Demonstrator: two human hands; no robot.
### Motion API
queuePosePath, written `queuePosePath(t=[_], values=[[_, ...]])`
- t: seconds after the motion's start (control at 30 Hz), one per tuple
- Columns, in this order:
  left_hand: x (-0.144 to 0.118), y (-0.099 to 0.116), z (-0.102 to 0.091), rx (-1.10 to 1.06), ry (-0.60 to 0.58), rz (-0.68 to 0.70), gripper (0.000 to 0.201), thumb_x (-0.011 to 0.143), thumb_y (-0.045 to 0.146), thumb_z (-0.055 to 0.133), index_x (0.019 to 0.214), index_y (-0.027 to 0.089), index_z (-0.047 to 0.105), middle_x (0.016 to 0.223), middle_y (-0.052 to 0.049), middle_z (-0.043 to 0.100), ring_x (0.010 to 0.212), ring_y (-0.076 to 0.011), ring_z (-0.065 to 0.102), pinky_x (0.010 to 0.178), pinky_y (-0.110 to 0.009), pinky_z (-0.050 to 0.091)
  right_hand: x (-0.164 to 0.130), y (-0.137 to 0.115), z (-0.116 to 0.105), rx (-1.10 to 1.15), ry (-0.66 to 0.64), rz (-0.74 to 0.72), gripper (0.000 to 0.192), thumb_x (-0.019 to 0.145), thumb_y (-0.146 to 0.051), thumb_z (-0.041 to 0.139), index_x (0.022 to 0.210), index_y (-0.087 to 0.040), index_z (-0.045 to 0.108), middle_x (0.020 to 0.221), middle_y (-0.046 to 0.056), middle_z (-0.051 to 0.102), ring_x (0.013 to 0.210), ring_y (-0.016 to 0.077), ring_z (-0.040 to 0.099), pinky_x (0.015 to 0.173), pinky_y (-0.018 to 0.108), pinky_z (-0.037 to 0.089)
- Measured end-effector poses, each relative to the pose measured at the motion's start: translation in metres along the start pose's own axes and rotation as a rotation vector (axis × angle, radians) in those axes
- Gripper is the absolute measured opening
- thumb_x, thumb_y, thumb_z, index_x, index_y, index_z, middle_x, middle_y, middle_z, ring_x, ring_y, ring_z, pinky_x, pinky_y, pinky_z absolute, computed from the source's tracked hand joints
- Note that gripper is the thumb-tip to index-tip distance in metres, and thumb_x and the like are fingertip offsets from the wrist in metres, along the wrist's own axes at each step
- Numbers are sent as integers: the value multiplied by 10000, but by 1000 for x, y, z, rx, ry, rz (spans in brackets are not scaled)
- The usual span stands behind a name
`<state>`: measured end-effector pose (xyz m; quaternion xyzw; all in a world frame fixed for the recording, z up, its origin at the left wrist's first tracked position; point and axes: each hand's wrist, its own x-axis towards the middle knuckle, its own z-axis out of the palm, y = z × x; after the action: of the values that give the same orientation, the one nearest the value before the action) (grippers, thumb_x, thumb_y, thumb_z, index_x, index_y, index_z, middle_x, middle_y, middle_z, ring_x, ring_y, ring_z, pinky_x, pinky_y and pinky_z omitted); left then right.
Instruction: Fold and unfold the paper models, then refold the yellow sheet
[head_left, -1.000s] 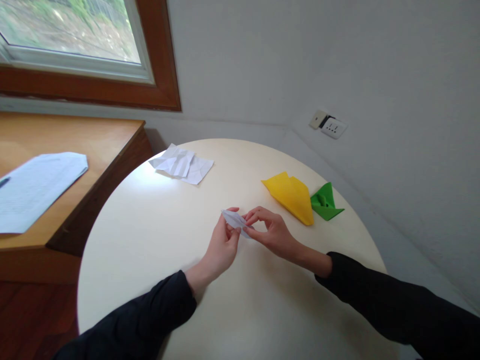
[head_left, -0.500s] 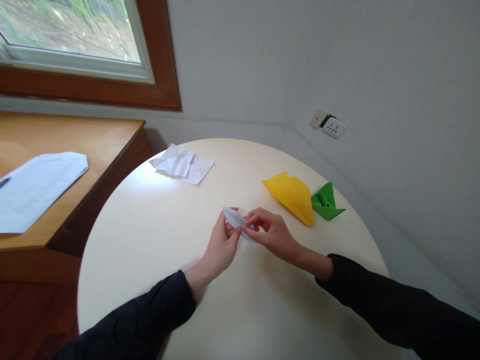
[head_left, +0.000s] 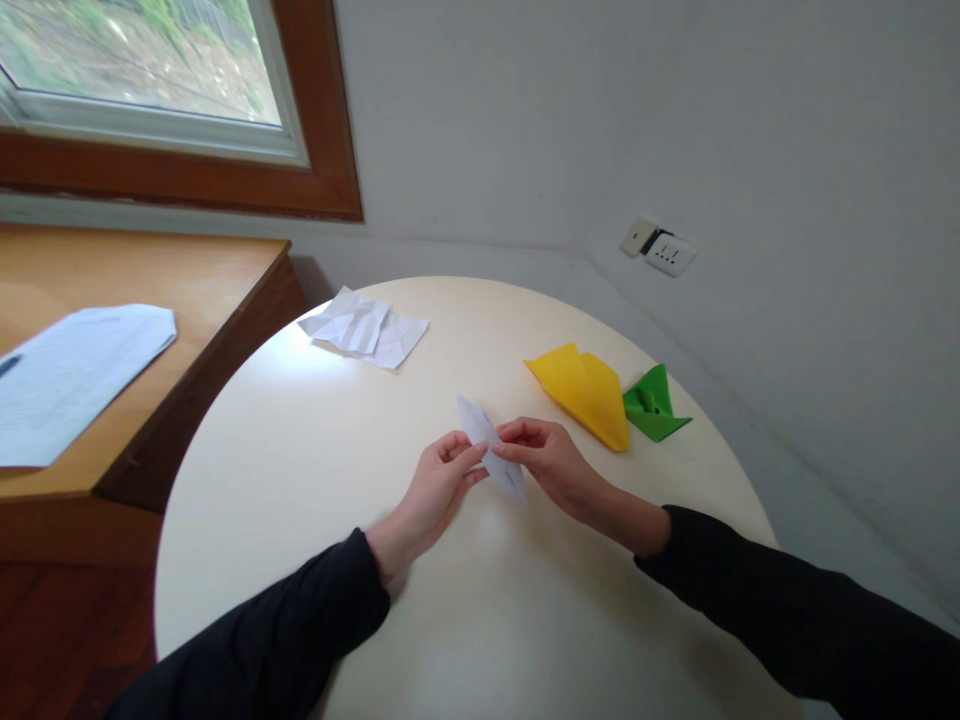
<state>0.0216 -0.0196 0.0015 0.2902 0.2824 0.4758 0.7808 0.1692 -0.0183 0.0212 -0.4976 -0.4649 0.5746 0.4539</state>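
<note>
A small piece of folded white paper [head_left: 508, 477], long and pointed at both ends, is held just above the round table between my two hands. My left hand [head_left: 442, 482] pinches its left edge near the middle, thumb on top. From the other side my right hand [head_left: 551, 462] grips the opposite edge between thumb and fingers. The paper's far tip points up and left, its near tip down and right. A yellow folded paper [head_left: 581, 393] lies beyond my right hand, with a green folded paper [head_left: 654, 405] touching or close beside it.
Creased white sheets [head_left: 367, 328] lie near the far left edge of the round cream table [head_left: 300, 520]. At left stands a wooden desk [head_left: 217, 265] bearing a stack of papers [head_left: 90, 370] and a pen [head_left: 9, 365]. Behind are a wall socket [head_left: 671, 255] and a window.
The folded white paper has turned so it stands more steeply across my view. My left hand has shifted its grip to the paper's left side; the right hand moved slightly.
</note>
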Motion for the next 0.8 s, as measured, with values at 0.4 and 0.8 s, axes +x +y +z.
queuePosePath(t=[0.4, 0.8], values=[[1, 1, -4, -59, -19, 7, 189, 701, 303, 725, 728, 127, 661, 786, -46, 659, 774, -138, 605, 737, -262, 477, 1, -3, 1, 129, -7, 85, 234, 507, -298, 822, 625, -179, 659, 638, -31, 638, 630, 108, 575, 666, 257, 459], [-2, 6, 2, 28, 60, 80, 197, 633, 233, 743, 726, 161, 585, 669, 9, 623, 662, -98, 576, 682, -228, 443, 3, 2, 3, 277, -12, 150, 259, 478, -296, 838, 632, -171, 672, 632, -27, 634, 608, 96, 554, 645, 254, 429]])
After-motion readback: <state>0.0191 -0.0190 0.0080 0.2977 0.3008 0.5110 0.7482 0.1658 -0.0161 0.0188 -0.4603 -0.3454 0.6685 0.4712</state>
